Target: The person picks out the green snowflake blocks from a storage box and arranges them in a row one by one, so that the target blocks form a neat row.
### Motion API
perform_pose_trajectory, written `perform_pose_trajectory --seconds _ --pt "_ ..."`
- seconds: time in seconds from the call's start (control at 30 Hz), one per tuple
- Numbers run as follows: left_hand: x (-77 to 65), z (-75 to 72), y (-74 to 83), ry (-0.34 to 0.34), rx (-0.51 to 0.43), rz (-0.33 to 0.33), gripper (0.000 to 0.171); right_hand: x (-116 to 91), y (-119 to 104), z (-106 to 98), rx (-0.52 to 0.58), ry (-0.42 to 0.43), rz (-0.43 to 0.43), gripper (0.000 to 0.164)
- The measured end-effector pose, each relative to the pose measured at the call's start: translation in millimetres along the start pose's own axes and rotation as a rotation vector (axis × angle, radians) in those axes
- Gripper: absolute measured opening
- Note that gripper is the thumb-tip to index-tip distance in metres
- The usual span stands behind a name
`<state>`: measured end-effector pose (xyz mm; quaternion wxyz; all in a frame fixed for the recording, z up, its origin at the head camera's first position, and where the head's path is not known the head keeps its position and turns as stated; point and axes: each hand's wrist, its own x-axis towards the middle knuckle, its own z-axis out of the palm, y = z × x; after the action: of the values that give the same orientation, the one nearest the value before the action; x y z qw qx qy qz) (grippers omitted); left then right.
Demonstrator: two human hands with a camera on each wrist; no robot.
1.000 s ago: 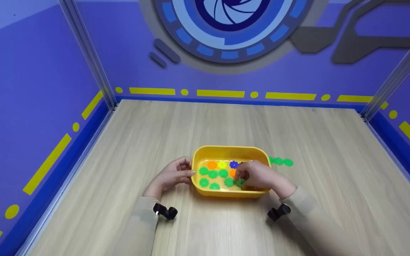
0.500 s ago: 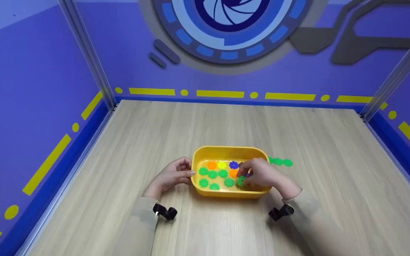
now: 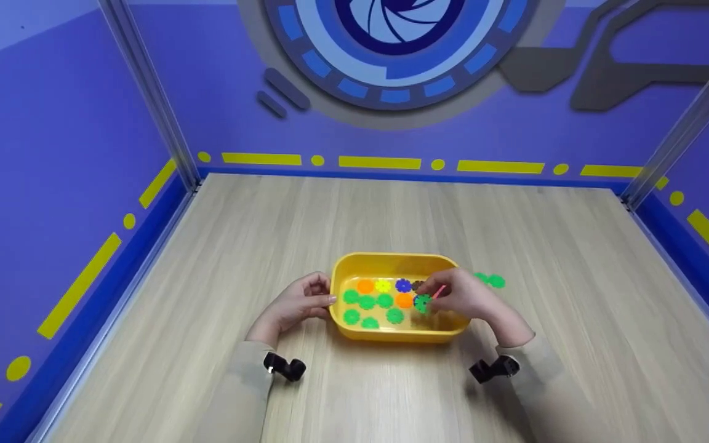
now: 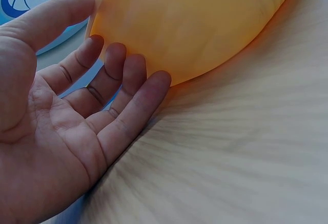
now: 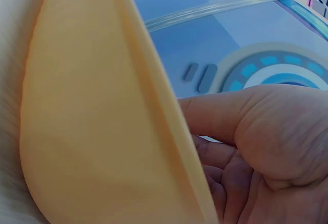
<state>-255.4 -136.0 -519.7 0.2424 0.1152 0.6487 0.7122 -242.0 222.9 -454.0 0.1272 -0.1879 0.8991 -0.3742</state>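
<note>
Gripping yellow tub [image 3: 385,336] w/ bent fingers & thumb of L hand [image 3: 296,301]; pinching green flower-shaped disc [image 3: 422,304] btwn nearly closed fingertips of R hand [image 3: 468,299], nr orange disc [image 3: 404,300].

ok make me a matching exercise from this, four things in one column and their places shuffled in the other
1. left hand
2. yellow piece
3. rightmost green piece
4. right hand

A. on the table, outside the tub
B. over the right part of the tub
C. inside the tub, between an orange piece and a purple piece
D. at the left end of the tub, touching it

Pairs: 1-D, 2-C, 3-A, 4-B
</note>
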Motion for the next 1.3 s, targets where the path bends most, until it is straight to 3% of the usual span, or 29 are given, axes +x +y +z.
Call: perform_pose_trajectory --seconds 0.53,1.3 --pt "0.5 -0.4 -2.5 0.001 -0.008 0.006 0.022 -7 7 -14 0.123 0.038 0.110 0.021" --pt "1.1 -0.8 -2.8 0.001 0.002 0.006 0.022 -19 19 -37 0.202 0.081 0.158 0.028"
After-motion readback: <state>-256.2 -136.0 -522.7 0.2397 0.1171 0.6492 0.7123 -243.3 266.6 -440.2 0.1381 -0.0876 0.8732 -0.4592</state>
